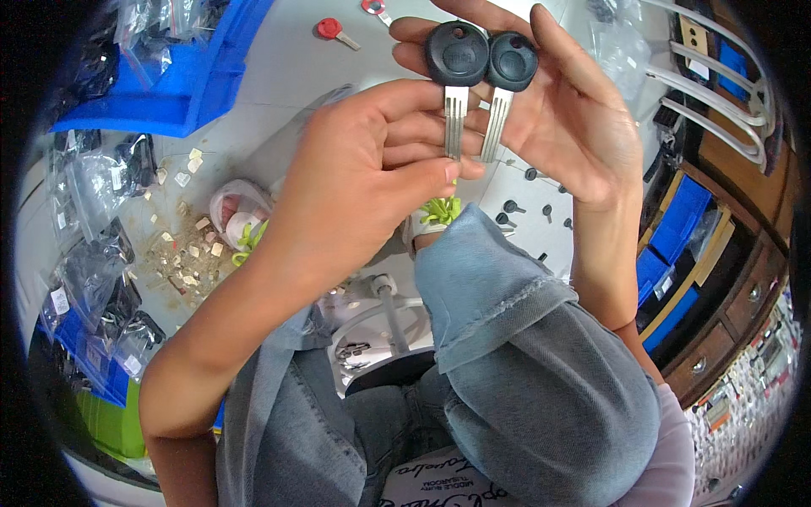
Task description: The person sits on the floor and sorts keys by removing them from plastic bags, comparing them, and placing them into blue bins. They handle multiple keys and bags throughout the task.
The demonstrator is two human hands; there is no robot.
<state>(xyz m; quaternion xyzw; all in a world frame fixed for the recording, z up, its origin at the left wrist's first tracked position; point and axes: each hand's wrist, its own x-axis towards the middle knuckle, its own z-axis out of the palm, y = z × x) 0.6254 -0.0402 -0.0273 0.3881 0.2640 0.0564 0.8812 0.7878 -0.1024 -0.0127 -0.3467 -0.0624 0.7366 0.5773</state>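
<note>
Two key blanks with black plastic heads and grooved metal blades are side by side, heads up. My left hand (355, 171) has its thumb at the blade tip of the left key (456, 57), with its fingers behind both blades. The right key (510, 63) lies partly over the palm of my right hand (570, 120). That hand is palm up, its thumb raised and its fingers passing behind the key heads; whether it bears their weight is unclear. A red-headed key (331, 29) lies on the floor beyond, near a red and white key (374, 7).
Several black-headed keys (512, 206) lie on the tiled floor. At left are blue bins (190, 108), plastic bags of dark items (101, 184) and scattered chips (190, 266). A wooden drawer cabinet (728, 355) and white curved rails (716, 104) stand at right.
</note>
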